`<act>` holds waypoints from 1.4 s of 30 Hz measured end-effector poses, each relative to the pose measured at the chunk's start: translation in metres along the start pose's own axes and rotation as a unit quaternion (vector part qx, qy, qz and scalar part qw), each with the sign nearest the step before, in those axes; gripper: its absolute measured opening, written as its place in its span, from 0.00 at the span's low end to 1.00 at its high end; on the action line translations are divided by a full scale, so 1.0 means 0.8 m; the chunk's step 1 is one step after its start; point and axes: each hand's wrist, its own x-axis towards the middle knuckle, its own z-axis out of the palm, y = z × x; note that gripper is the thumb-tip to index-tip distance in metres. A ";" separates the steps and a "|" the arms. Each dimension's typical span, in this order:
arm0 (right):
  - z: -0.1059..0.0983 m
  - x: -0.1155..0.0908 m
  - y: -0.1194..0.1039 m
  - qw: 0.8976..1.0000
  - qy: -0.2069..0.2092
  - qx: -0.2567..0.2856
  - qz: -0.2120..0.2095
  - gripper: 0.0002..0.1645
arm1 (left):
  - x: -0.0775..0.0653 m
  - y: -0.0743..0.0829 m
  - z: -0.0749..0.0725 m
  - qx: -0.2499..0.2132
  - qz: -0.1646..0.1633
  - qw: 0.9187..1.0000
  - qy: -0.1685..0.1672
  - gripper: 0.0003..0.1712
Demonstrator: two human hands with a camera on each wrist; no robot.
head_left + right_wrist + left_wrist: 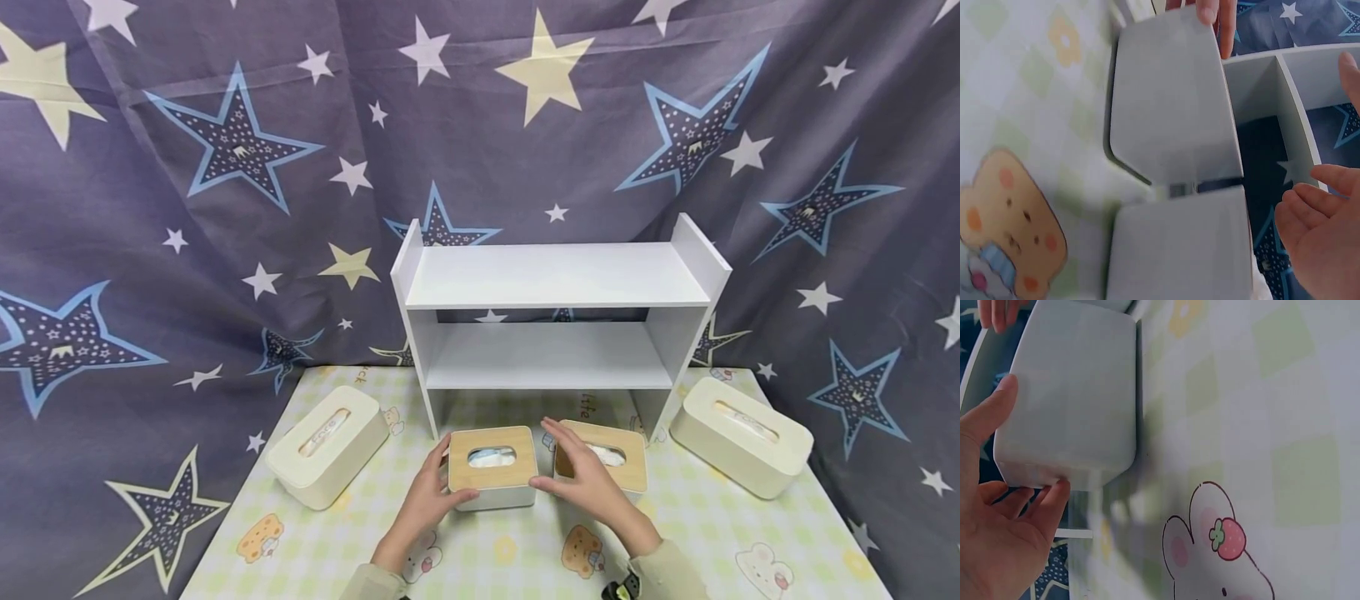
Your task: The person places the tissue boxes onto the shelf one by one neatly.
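A tissue box (pixel 492 479) with a wood-look lid and pale sides stands before the shelf, tissue showing in its oval slot. My left hand (pixel 429 497) holds its left end, fingertips on the side and thumb at the front top edge. In the left wrist view, that thumb and the fingers lie around one corner of the box (pixel 1072 394). A second, similar tissue box (pixel 624 457) stands close to the right. Above its left part hovers my right hand (pixel 588 487), fingers spread and thumb near the first box's right edge; the right wrist view shows this palm (pixel 1329 231) holding nothing.
Behind the boxes rises a white shelf unit (pixel 555 275) with two boards. Longer cream tissue boxes lie angled at the left (pixel 330 446) and right (pixel 742 437) of the checked tablecloth (pixel 502 575). A star-patterned curtain (pixel 465 108) hangs behind.
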 end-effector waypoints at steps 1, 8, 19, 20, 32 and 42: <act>0.003 0.000 -0.001 1.000 -0.003 0.006 0.002 0.50 | 0.000 0.000 -0.001 -0.005 0.000 1.000 0.000 0.62; 0.029 0.000 -0.005 0.996 -0.022 0.088 0.027 0.52 | 0.004 -0.004 -0.007 -0.001 0.000 1.000 -0.009 0.61; 0.054 -0.004 -0.006 0.994 0.020 0.088 0.054 0.51 | 0.002 -0.008 -0.015 -0.014 -0.008 1.000 -0.011 0.57; 0.055 -0.004 -0.006 0.995 0.026 0.086 0.053 0.50 | 0.001 -0.008 -0.016 -0.018 -0.010 1.000 -0.009 0.57; 0.064 -0.007 -0.012 0.996 0.065 0.021 0.056 0.40 | -0.011 -0.015 -0.022 -0.063 -0.046 0.997 0.018 0.40; 0.078 -0.012 -0.010 0.992 0.079 0.035 0.092 0.33 | -0.014 -0.022 -0.021 -0.059 -0.045 0.996 0.043 0.35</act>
